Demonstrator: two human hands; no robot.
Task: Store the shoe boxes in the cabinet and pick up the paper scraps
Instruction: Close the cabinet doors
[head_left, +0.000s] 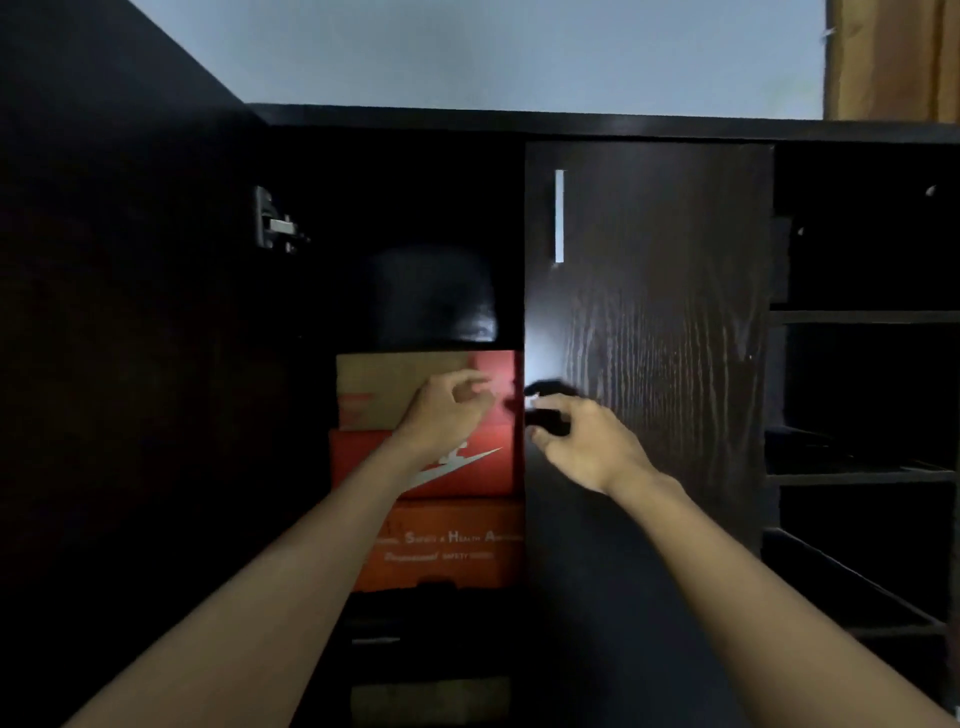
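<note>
**While shoe boxes (431, 467) sit stacked, hands hover**

Boxes fill the open left bay of the cabinet (519, 117), tight against the divider, probably to save room. Left hand (447, 410) hangs loosely curled before the top box, holding nothing. Right hand (587, 441) is beside the closed door (665, 338); the white fleck at its fingertips is blurred, so its grip cannot be told.

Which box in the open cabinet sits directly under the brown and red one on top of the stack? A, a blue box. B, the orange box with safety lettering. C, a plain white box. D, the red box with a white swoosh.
D: the red box with a white swoosh lies right beneath the brown and red box, while the orange box with safety lettering sits one level lower.
</note>
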